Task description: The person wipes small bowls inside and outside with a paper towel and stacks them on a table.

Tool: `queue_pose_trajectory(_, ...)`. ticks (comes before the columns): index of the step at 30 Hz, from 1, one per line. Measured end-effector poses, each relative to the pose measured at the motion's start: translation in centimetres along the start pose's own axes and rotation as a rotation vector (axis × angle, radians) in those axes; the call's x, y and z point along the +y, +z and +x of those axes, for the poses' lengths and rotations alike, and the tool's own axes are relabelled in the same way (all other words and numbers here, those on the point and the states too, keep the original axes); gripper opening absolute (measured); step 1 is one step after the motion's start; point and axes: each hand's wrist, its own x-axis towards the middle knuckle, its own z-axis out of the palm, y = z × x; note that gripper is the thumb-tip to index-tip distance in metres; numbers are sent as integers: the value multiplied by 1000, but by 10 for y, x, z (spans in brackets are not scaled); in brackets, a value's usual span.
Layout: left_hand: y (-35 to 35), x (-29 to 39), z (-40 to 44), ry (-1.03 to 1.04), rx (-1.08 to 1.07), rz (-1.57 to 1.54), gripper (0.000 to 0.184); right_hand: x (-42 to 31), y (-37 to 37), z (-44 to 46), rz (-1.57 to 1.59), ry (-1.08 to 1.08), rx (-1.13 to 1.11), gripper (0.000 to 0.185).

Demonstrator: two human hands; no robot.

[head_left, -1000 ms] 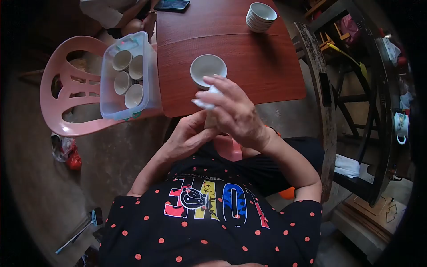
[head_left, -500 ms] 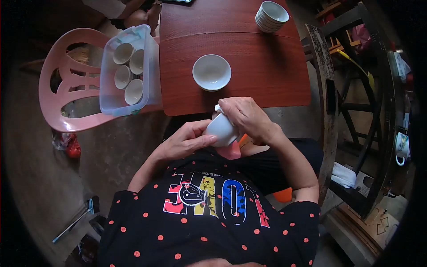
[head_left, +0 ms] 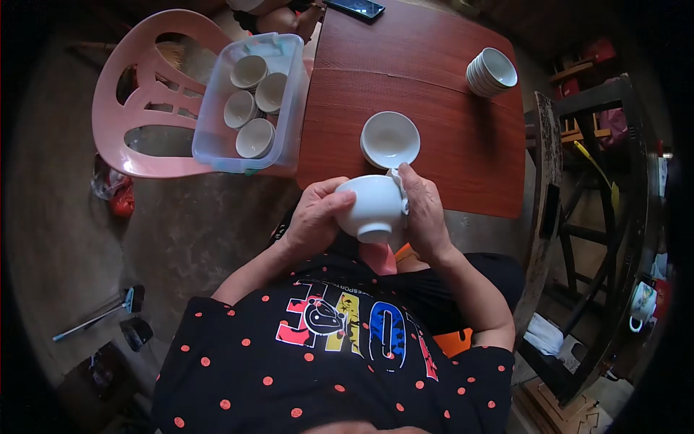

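In the middle of the frame, a smooth white bowl [head_left: 371,201] is held tilted, its rounded outer wall and ring-shaped foot turned toward the bottom edge. The left hand [head_left: 315,215] grips its left side, thumb flat on the glossy wall; its other fingers are partly hidden behind. The right hand [head_left: 426,213] pinches a soft, crumpled white cloth [head_left: 403,194] against the bowl's right edge, thumb at the top; how its hidden fingers lie, I cannot tell.

Just above, a round glossy bowl [head_left: 391,137] stands mouth up on the reddish-brown, wood-grained table [head_left: 434,43]; whether another nests beneath it, I cannot tell. A ridged stack of bowls [head_left: 491,72] stands at upper right. At upper left, a translucent plastic bin [head_left: 290,119] with rounded corners holds pale bowls [head_left: 254,139], beside a curved pink chair back [head_left: 110,94] with cut-out slots.
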Motion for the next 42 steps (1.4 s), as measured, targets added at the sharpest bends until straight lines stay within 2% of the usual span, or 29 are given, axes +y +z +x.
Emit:
queue_pose_trajectory(3, 6, 3, 3, 23, 38, -57, 29, 2, 6, -3, 142, -102, 57, 42)
queue_pose_trajectory(4, 1, 1, 4, 30, -29, -1, 29, 3, 2, -2, 148, -97, 65, 42)
queue_pose_trajectory(6, -5, 7, 6, -66, -208, 327, 25, -2, -11, 2, -129, -27, -45, 31)
queue_pose_trajectory(8, 10, 6, 3, -54, -235, 478, 20, -9, -5, 0, -1111, -706, -203, 31)
queue_pose_trajectory(9, 12, 5, 4, -20, -245, 537, 19, -11, -9, 0, -1117, -701, -198, 31)
queue_pose_trajectory(11, 8, 7, 11, -40, -211, 418, 22, -17, -13, 2, -838, -518, -164, 23)
queue_pose_trajectory(12, 4, 7, 13, -30, -201, 374, 23, -19, -15, 3, -513, -194, -102, 31)
queue_pose_trajectory(14, 6, 8, 14, 35, -138, 99, 28, -5, -17, 6, 33, -102, -33, 44)
queue_pose_trajectory(15, 9, 8, 15, 88, -102, -18, 28, -8, -15, 2, 293, 23, -19, 49)
queue_pose_trajectory(16, 3, 4, 18, 131, -149, -81, 29, -8, -10, 0, 296, 16, -15, 49)
queue_pose_trajectory(18, 6, 7, 17, 97, -137, -25, 30, -7, 1, 0, 440, -67, 168, 50)
queue_pose_trajectory(19, 7, 9, 15, 63, -117, 21, 31, -7, -2, -1, 447, -69, 179, 50)
queue_pose_trajectory(20, 6, 12, 16, 52, -121, 24, 31, -7, -10, 0, 317, -100, 129, 47)
queue_pose_trajectory(21, 4, 16, 17, 35, -177, 153, 31, -8, -16, 0, 185, -128, 77, 44)
queue_pose_trajectory(22, 4, 20, 17, 22, -231, 282, 31, -11, -20, -2, 187, -127, 81, 44)
queue_pose_trajectory(24, 12, 26, 16, -13, -193, 542, 26, -22, -24, -7, -374, -254, 69, 38)
queue_pose_trajectory(25, 17, 24, 15, -23, -184, 623, 24, -25, -21, -9, -436, -349, 49, 34)
queue_pose_trajectory(26, 19, 25, 14, -17, -195, 680, 21, -26, -20, -9, -435, -350, 47, 34)
queue_pose_trajectory(28, 20, 24, 13, -10, -211, 600, 20, -25, -20, -10, -684, -626, 47, 35)
queue_pose_trajectory(29, 20, 23, 12, -2, -225, 518, 19, -24, -21, -10, -684, -622, 49, 35)
queue_pose_trajectory(31, 17, 17, 15, 77, -199, 411, 18, -20, -23, -10, -341, -321, 2, 36)
queue_pose_trajectory(32, 11, 14, 20, 101, -252, 274, 17, -15, -23, -9, -342, -322, 1, 36)
queue_pose_trajectory(34, 22, 11, 19, 88, -131, -52, 18, -8, -14, -8, 321, -210, 51, 42)
queue_pose_trajectory(35, 20, 8, 20, 98, -154, -147, 23, -7, -6, -13, 235, -299, 179, 46)
queue_pose_trajectory(36, 20, 5, 20, 99, -155, -147, 23, -8, -4, -15, 234, -301, 179, 46)
queue_pose_trajectory(38, 23, -2, 21, 104, -113, -205, 28, -9, -3, -16, 548, -127, 260, 45)
queue_pose_trajectory(39, 20, -1, 22, 105, -115, -206, 28, -11, -8, -13, 546, -128, 261, 45)
queue_pose_trajectory(41, 8, 9, 25, 9, -198, 113, 32, -15, -25, -5, 341, -70, 101, 44)
queue_pose_trajectory(42, 10, 19, 24, 28, -257, 229, 32, -18, -26, -4, 213, -112, 109, 48)
